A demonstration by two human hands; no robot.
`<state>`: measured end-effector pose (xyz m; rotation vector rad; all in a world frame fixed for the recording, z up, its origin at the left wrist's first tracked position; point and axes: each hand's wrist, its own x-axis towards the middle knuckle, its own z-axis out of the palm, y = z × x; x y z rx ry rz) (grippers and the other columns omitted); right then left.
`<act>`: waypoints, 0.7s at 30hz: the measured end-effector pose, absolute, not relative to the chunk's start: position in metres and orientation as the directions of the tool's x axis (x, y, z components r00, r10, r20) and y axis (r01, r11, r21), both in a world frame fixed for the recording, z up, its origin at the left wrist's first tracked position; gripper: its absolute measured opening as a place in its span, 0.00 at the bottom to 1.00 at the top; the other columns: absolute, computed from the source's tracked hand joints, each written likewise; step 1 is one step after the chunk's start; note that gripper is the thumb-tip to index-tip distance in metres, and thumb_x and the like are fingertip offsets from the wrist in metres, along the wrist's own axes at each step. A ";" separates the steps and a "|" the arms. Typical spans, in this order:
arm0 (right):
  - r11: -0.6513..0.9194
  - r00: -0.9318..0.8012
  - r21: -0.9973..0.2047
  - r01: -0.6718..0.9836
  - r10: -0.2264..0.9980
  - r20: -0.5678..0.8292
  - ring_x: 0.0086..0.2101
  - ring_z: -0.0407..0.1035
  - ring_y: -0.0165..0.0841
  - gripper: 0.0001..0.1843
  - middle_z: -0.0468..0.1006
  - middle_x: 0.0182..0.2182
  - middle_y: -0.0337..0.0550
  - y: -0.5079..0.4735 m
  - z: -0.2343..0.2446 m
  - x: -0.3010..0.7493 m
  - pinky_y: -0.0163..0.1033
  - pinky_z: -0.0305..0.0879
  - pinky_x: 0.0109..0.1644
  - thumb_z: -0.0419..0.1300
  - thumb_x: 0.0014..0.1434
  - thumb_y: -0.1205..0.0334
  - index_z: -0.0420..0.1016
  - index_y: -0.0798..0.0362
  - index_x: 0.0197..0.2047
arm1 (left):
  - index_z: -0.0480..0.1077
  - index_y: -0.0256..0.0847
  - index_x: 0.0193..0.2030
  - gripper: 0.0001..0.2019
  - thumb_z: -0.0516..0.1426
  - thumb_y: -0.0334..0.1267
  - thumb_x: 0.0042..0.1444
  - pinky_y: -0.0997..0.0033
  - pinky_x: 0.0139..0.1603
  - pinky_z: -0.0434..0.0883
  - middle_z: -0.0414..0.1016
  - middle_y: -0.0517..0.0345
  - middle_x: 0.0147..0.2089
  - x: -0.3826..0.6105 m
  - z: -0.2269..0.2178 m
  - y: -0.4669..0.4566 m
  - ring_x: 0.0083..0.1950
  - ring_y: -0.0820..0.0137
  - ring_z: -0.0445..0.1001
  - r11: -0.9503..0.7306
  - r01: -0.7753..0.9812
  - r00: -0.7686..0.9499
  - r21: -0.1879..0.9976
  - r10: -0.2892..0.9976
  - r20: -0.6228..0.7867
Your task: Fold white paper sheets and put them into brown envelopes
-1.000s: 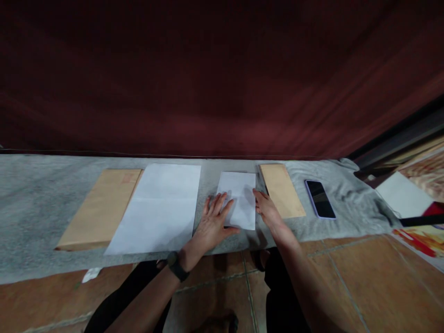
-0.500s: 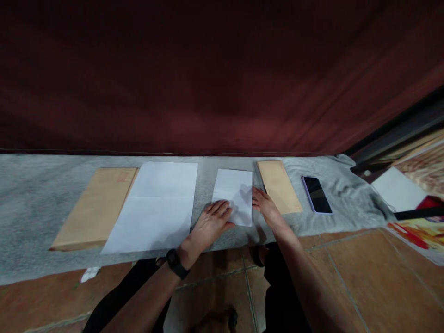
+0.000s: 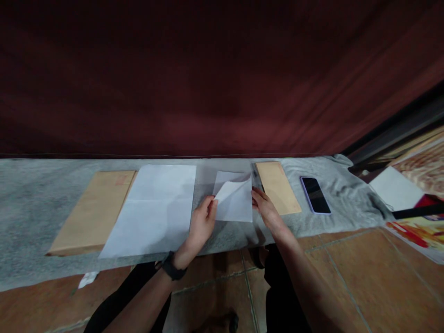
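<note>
A small folded white sheet point(image 3: 236, 203) lies on the grey cloth point(image 3: 31, 199) in front of me. My left hand point(image 3: 201, 224) pinches its near left corner and lifts it up and over, so the top layer peels back. My right hand point(image 3: 265, 209) rests with fingers flat on the sheet's right edge, holding it down. A black watch sits on my left wrist.
A large white sheet point(image 3: 156, 208) and a big brown envelope point(image 3: 92, 210) lie to the left. A narrow brown envelope point(image 3: 277, 187) and a phone point(image 3: 315, 195) lie to the right. A dark red curtain hangs behind. Tiled floor is below, with papers point(image 3: 398, 187) at the right.
My left hand went from lying flat on the small sheet to pinching its left corner and lifting it. The right hand stayed at the right edge.
</note>
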<state>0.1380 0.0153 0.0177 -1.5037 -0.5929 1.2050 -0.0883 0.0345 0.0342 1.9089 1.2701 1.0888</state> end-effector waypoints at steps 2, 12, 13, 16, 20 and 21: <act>-0.273 0.357 -0.925 -0.263 0.864 -0.356 0.39 0.77 0.39 0.27 0.83 0.40 0.42 0.016 0.019 0.133 0.41 0.74 0.39 0.67 0.51 0.52 0.74 0.49 0.55 | 0.69 0.42 0.38 0.10 0.51 0.43 0.69 0.74 0.31 0.64 0.68 0.64 0.29 -0.088 0.042 0.037 0.29 0.72 0.67 -0.317 0.345 0.075 0.884 0.948 0.310; -0.112 0.222 -0.849 -0.516 0.940 -0.258 0.36 0.76 0.34 0.15 0.84 0.34 0.37 0.031 0.025 0.104 0.40 0.72 0.43 0.75 0.43 0.61 0.80 0.49 0.36 | 0.68 0.42 0.34 0.14 0.69 0.43 0.52 0.77 0.42 0.72 0.75 0.66 0.35 -0.122 0.095 0.089 0.36 0.77 0.74 -0.203 -0.573 -0.255 0.794 0.965 0.063; -0.099 0.217 -0.841 -0.532 0.944 -0.249 0.36 0.75 0.33 0.15 0.83 0.33 0.36 0.035 0.026 0.102 0.39 0.73 0.43 0.75 0.43 0.61 0.80 0.48 0.36 | 0.70 0.42 0.34 0.14 0.70 0.42 0.51 0.76 0.46 0.73 0.77 0.65 0.37 -0.126 0.104 0.092 0.39 0.76 0.76 -0.175 -0.633 -0.209 0.754 0.977 0.051; -0.062 0.200 -0.829 -0.556 0.958 -0.206 0.36 0.75 0.32 0.15 0.83 0.35 0.35 0.047 0.033 0.096 0.36 0.72 0.42 0.74 0.45 0.60 0.80 0.47 0.38 | 0.74 0.44 0.37 0.13 0.72 0.41 0.48 0.73 0.53 0.74 0.81 0.63 0.42 -0.132 0.124 0.087 0.46 0.73 0.78 -0.146 -0.686 -0.096 0.713 0.989 0.111; -0.045 0.130 -0.762 -0.646 0.977 -0.168 0.43 0.76 0.34 0.17 0.83 0.44 0.36 0.056 0.045 0.099 0.38 0.73 0.43 0.69 0.53 0.55 0.79 0.43 0.47 | 0.77 0.45 0.31 0.13 0.73 0.45 0.45 0.67 0.48 0.77 0.81 0.62 0.32 -0.135 0.134 0.065 0.39 0.68 0.80 -0.120 -0.579 0.137 0.806 0.961 0.242; -0.043 0.121 -0.739 -0.672 0.978 -0.167 0.46 0.75 0.35 0.16 0.82 0.46 0.36 0.057 0.047 0.101 0.40 0.74 0.46 0.67 0.54 0.53 0.79 0.43 0.47 | 0.77 0.43 0.28 0.13 0.74 0.45 0.43 0.64 0.48 0.77 0.80 0.61 0.29 -0.136 0.135 0.059 0.37 0.66 0.80 -0.093 -0.535 0.239 0.840 0.937 0.255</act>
